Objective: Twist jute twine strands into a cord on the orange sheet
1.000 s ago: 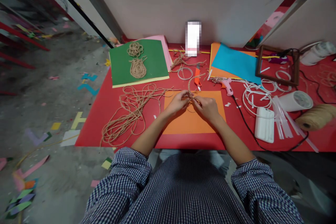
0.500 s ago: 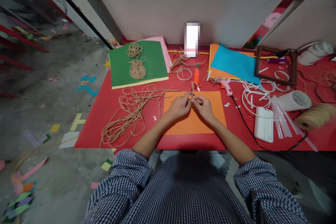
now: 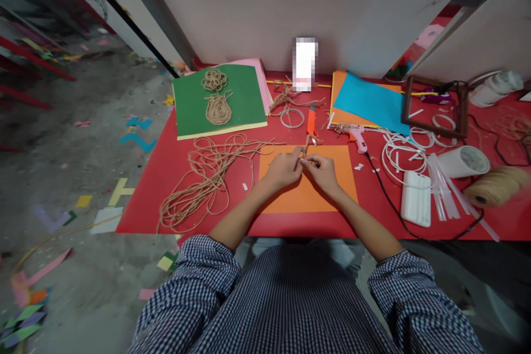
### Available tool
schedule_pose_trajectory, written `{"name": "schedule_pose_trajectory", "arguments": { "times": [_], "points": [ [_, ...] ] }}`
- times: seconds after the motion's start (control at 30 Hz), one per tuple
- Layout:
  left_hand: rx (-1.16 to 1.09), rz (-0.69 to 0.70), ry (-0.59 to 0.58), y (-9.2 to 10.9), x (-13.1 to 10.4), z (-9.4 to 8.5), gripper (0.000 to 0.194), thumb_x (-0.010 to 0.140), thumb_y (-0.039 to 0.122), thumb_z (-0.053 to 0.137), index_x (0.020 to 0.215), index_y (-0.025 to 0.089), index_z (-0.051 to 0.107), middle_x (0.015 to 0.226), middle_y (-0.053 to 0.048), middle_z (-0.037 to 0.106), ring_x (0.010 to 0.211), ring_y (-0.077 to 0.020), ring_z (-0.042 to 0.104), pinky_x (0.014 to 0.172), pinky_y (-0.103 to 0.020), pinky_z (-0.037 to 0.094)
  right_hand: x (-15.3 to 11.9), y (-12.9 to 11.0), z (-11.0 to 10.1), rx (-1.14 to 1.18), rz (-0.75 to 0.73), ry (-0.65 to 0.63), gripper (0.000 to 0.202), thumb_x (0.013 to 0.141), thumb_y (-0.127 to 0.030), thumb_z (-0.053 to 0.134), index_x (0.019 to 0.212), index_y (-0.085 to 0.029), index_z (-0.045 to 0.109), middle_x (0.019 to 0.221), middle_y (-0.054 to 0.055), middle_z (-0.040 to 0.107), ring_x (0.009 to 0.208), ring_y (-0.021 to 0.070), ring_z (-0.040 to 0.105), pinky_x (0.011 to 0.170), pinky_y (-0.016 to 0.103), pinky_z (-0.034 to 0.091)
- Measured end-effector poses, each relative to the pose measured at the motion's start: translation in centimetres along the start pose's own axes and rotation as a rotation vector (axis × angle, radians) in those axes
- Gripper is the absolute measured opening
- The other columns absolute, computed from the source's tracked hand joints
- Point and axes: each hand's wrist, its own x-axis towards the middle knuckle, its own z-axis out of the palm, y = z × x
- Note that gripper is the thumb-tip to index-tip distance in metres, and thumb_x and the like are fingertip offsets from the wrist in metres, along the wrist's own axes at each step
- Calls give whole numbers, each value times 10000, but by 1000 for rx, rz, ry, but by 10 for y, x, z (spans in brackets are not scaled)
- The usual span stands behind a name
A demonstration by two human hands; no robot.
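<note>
Twine piece (image 3: pixel 308 140) pinched, in from tabletop (image 3: pixel 145 202) front edge.
My left hand (image 3: pixel 285 169) and right hand (image 3: pixel 322 172) grasp it near orange sheet (image 3: pixel 307 193) far edge; detail partly hidden. Likely fingertip shaping; next move calls for steady tension.

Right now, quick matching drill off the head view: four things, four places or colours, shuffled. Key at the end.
Things
1. Glue gun
2. Short twine piece
3. Spiral twine coil
4. Loose twine pile

Places or colours
A. On the green sheet
B. Directly on the red table, left of the orange sheet under the hands
C. Pink body
D. Held between the left hand and right hand

Pairs: 1-C, 2-D, 3-A, 4-B
</note>
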Motion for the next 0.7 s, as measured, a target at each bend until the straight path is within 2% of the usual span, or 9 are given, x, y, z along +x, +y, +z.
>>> {"name": "schedule_pose_trajectory", "arguments": {
  "times": [0.17,0.3,0.4,0.5,0.57,0.63,0.7],
  "points": [
    [-19,-14,-11,3,0,4,418,994,290,507,1386,173,596,959,-163,781,838,-309,727,818,-378,504,2,2,-2,-73,-8,17,367,910,-528,680,924,-180,797,566,-34,465,551,134,396,581,289,307],
    [-81,-66,38,0,2,-4,388,982,254,520,1348,198,639,968,-134,778,868,-292,718,864,-379,493,7,4,-6,-106,-26,79,364,926,-528,662,919,-182,775,565,-39,440,551,134,393,586,292,309],
    [-120,-168,183,-11,5,-19,329,978,227,509,1252,203,689,875,-91,744,830,-255,685,856,-362,477,13,6,-10,30,28,145,404,922,-581,662,885,-184,724,563,-56,370,536,123,339,550,287,285],
    [-278,-249,378,-23,7,-29,302,1021,285,456,1203,221,688,807,-40,689,774,-211,641,804,-328,474,17,6,-14,177,104,168,423,903,-623,676,891,-201,668,551,-71,352,497,113,312,496,280,255],
    [-402,-272,453,-27,8,-31,316,1036,280,398,1204,230,661,813,-28,669,771,-198,637,785,-319,488,18,5,-15,233,136,159,430,894,-640,682,908,-212,643,544,-77,357,473,108,307,469,276,242],
    [-456,-257,498,-27,9,-30,324,1020,219,366,1185,237,644,913,-46,687,882,-207,661,852,-338,517,17,4,-15,254,147,154,435,891,-653,683,917,-222,625,541,-81,354,461,106,300,455,273,237],
    [-402,-234,553,-25,8,-28,331,983,156,375,1158,240,643,1108,-78,696,1109,-236,642,1000,-394,512,16,4,-14,262,150,146,436,892,-659,683,917,-230,614,545,-81,357,459,106,303,451,270,237]
  ]
}}
